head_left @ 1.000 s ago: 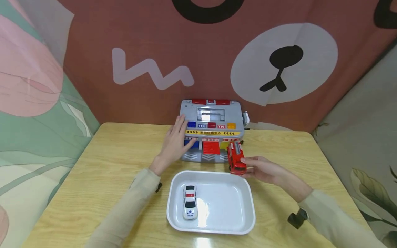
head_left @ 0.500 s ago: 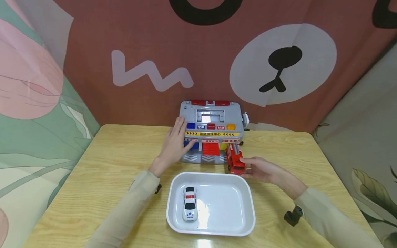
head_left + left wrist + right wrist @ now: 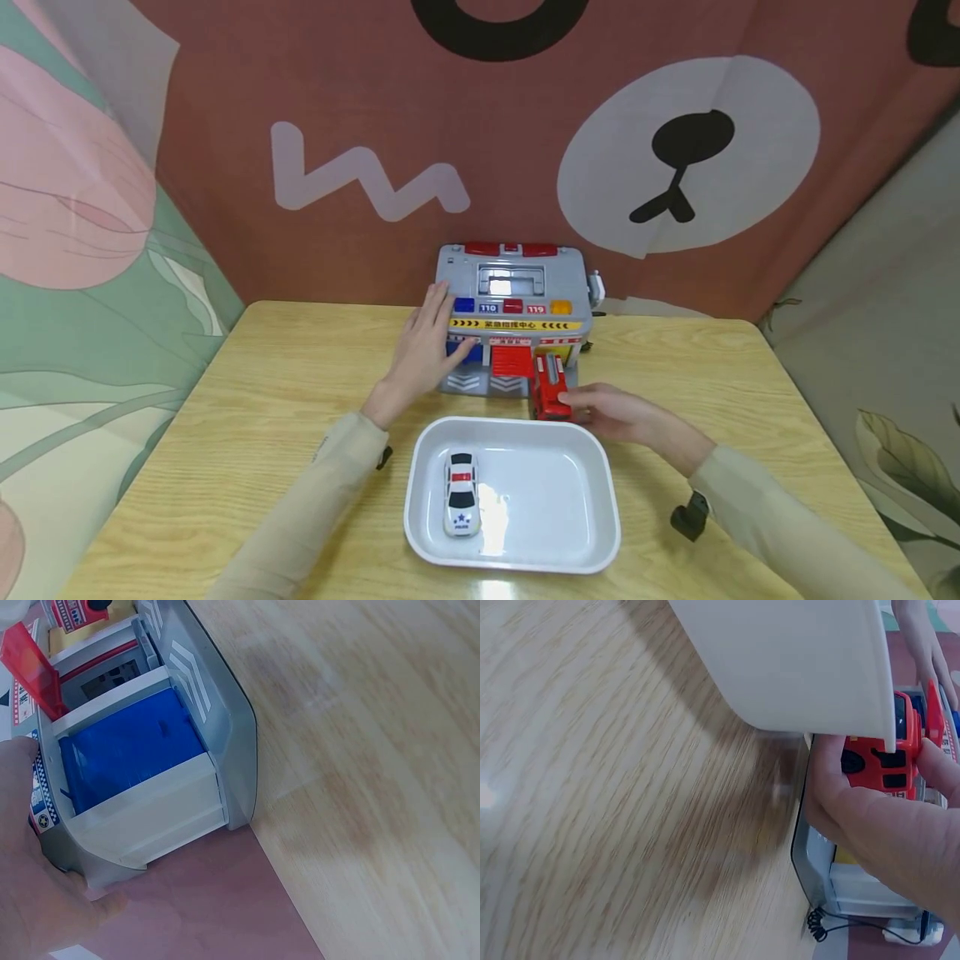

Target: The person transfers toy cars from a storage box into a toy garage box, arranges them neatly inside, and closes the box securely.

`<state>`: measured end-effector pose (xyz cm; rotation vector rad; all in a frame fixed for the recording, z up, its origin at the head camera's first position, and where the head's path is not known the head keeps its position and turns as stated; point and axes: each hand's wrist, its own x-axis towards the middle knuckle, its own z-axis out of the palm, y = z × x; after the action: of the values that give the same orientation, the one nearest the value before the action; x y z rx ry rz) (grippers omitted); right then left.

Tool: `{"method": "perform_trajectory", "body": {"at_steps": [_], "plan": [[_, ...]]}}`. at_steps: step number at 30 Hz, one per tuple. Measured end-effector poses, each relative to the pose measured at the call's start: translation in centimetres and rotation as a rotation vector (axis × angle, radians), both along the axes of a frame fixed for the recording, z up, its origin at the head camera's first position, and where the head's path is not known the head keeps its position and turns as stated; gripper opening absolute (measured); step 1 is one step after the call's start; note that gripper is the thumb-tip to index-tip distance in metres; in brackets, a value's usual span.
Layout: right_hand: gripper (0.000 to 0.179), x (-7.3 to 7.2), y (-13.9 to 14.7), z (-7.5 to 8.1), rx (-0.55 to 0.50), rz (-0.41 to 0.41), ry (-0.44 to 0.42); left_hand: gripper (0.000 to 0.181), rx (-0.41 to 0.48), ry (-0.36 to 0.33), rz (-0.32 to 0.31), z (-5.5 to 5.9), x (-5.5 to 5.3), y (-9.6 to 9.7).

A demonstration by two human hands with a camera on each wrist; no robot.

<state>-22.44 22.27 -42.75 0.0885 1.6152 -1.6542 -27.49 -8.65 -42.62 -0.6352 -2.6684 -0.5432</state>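
A grey toy rescue station (image 3: 525,287) stands at the back of the table, with blue, red and yellow garage doors. Its red door (image 3: 34,671) is swung up, while the blue door (image 3: 131,750) is down. My left hand (image 3: 423,346) rests on the station's left end, fingers straight along the top and thumb over the front. In my right hand (image 3: 611,410), a red toy fire truck (image 3: 550,387) is pinched between thumb and fingers. The truck is over the station's front ramp, its far end between the red and yellow doors. The right wrist view shows the truck's cab (image 3: 907,735) between the fingertips.
A white tray (image 3: 600,533) stands in front of the station, close to the truck and right hand. Inside it lies a white toy police car (image 3: 461,496). A small white handset (image 3: 915,930) on a coiled black cord hangs at the station's right end.
My right hand has carried the fire truck to the left, from the ramp's right edge toward the red door. My left hand stays in place on the station.
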Motion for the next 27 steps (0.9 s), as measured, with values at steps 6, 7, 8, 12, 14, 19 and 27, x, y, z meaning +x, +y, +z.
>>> {"method": "perform_trajectory", "body": {"at_steps": [6,7,8,12,14,19,27], "plan": [[0.055,-0.8,-1.7,-0.1,0.0,0.024,-0.032,0.078,-0.011,0.01,0.023,0.1,0.2,-0.6],[0.055,-0.9,-1.8,-0.1,0.004,0.028,-0.038,0.077,-0.018,0.017,0.021,0.1,0.2,-0.6],[0.054,-1.0,-2.0,-0.1,0.012,0.031,-0.04,0.077,-0.022,0.023,0.015,0.1,0.2,-0.6],[0.053,-1.4,-2.3,0.1,0.044,0.064,-0.05,0.077,-0.024,0.038,-0.006,0.1,0.1,-0.3],[0.05,-1.6,-2.5,0.2,0.043,0.085,-0.055,0.077,-0.022,0.042,-0.005,0.1,0.0,-0.2],[0.047,-2.3,-2.9,0.3,0.009,0.097,-0.066,0.077,-0.016,0.051,-0.011,0.0,0.0,-0.1],[0.049,-3.0,-3.7,0.3,-0.007,0.058,-0.11,0.077,-0.023,0.03,-0.001,-0.1,0.0,0.1]]}}
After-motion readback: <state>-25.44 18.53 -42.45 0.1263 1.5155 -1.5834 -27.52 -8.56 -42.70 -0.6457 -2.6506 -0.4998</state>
